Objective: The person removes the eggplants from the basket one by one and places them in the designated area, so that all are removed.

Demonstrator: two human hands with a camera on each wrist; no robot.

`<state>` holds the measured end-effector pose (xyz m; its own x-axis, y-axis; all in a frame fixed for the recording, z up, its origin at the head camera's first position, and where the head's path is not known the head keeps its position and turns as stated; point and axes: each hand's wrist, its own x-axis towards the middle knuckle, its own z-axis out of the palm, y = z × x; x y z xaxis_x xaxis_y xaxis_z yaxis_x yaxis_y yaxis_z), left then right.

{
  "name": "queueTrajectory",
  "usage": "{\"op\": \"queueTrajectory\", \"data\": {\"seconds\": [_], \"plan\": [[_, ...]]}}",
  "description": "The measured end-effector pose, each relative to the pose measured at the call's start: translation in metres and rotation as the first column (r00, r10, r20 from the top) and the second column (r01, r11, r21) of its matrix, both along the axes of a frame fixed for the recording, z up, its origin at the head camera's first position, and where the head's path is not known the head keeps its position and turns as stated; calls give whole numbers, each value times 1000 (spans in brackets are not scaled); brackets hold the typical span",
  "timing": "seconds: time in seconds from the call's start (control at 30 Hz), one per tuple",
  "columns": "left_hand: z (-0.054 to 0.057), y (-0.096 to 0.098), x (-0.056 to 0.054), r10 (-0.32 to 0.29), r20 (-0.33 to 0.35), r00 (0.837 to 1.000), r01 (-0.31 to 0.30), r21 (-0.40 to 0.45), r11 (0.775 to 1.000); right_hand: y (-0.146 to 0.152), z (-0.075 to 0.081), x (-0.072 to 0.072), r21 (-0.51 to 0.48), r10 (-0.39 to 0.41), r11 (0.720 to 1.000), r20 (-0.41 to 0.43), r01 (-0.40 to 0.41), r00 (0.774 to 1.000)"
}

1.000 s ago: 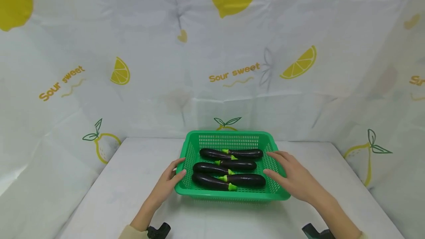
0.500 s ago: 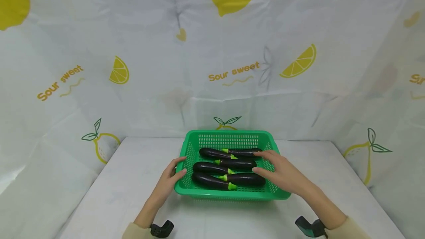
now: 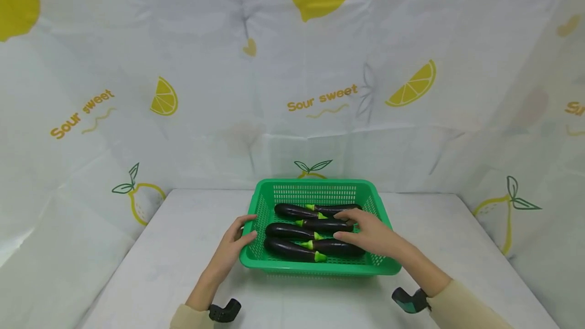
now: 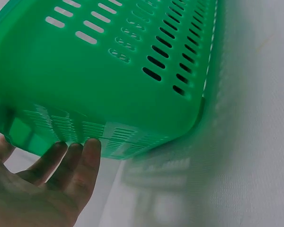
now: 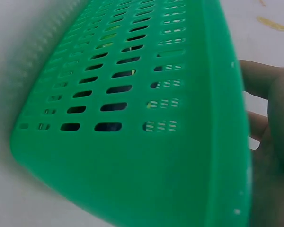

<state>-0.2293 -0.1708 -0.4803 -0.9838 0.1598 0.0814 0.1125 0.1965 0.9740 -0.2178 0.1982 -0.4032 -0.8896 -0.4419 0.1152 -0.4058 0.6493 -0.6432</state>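
A green plastic basket (image 3: 320,268) with slotted walls holds several dark purple eggplants with bright green caps. My left hand (image 3: 230,248) grips its left rim; in the left wrist view the fingers (image 4: 87,165) lie against the outer end wall. From the right, my right hand (image 3: 372,232) reaches over the rim, thumb and fingers spread apart around the right end of the middle eggplant (image 3: 322,225). Behind it lies the back right eggplant (image 3: 326,209), partly covered by the fingers. The front right eggplant (image 3: 338,248) is just below the thumb.
On the left side of the basket lie the back left eggplant (image 3: 292,211), the middle left eggplant (image 3: 288,231) and the front left eggplant (image 3: 288,250). The basket stands on a white-covered table (image 3: 173,248). A lemon-printed sheet (image 3: 210,141) hangs behind and beside it.
My right hand has moved left from the right rim to over the eggplants at the middle of the basket. The left hand, basket and eggplants stay in place.
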Motion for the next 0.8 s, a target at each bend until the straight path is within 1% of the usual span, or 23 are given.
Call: {"op": "queueTrajectory", "data": {"seconds": [0.13,0.3,0.43,0.57,0.73,0.8], "plan": [[0,0,-1,2,8,1000,-2,21,1000,-4,-5,-7,-11,34,999,35,-34,999],[-1,0,0,2,11,1000,-2,38,999,-7,-14,-17,6,39,999,89,-39,995],[-2,0,-1,2,-6,1000,-2,40,999,-8,-19,-25,-2,57,998,135,-57,989],[-2,1,-2,3,-10,1000,-3,55,998,-8,-23,-28,-12,81,997,185,-81,979],[-3,2,-1,12,-5,1000,-12,58,998,-9,-27,-29,-29,114,993,253,-110,961],[-3,2,-1,15,-9,1000,-14,62,998,-10,-29,-31,-26,124,992,266,-121,956]]}}
